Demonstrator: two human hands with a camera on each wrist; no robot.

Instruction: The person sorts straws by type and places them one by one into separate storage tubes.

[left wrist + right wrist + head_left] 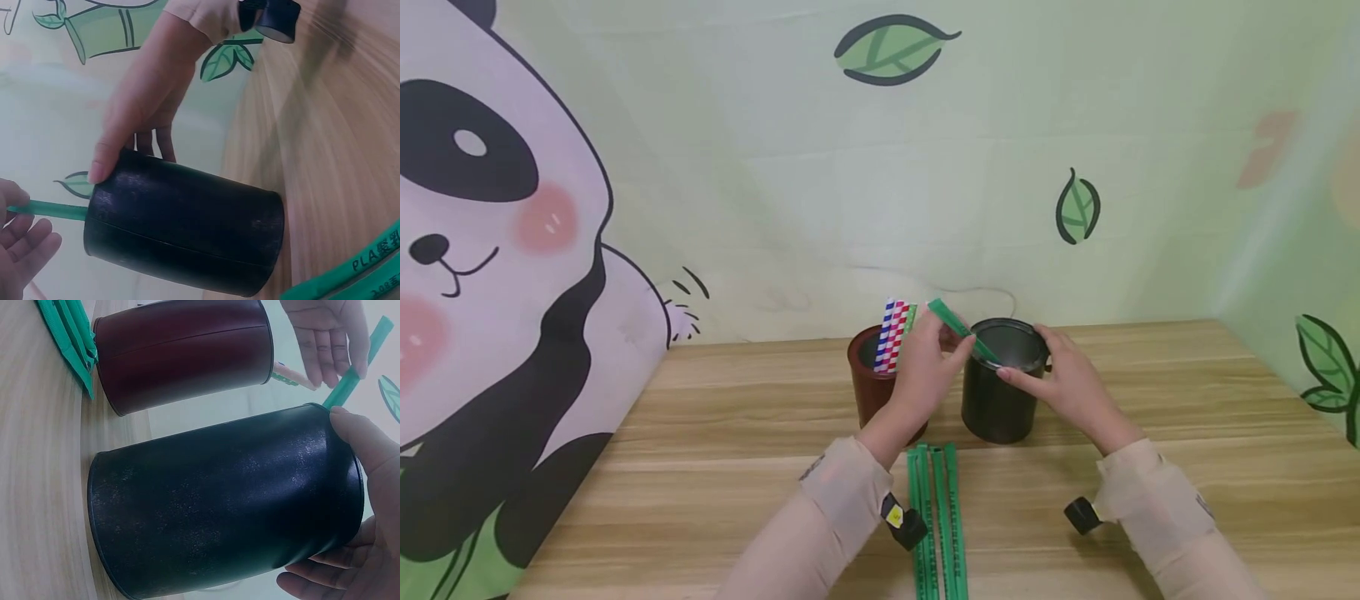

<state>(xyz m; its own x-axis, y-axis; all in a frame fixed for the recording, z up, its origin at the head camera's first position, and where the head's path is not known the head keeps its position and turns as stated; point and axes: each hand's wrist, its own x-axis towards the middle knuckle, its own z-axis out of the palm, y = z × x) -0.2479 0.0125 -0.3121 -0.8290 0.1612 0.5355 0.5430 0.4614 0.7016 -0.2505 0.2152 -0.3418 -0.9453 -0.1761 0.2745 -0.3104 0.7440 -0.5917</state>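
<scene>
My left hand (922, 362) pinches a green-wrapped straw (949, 317) between thumb and fingers. The straw slants, its lower end inside the mouth of a black cup (998, 408) and its upper end sticking out. With thumb at the near rim and fingers round the far side, my right hand (1071, 379) grips this upright cup; the right wrist view shows its thumb (362, 434) beside the straw. Just left stands a dark red cup (871, 392), partly behind my left hand, holding several striped paper straws (891, 337). The black cup's inside bottom is hidden.
Several more green-wrapped straws (951, 525) lie lengthwise on the wooden table (737, 467), in front of the cups and beside my left forearm. Printed lettering shows on their wrappers. A pale backdrop (760, 208) with a panda and leaves rises behind the table.
</scene>
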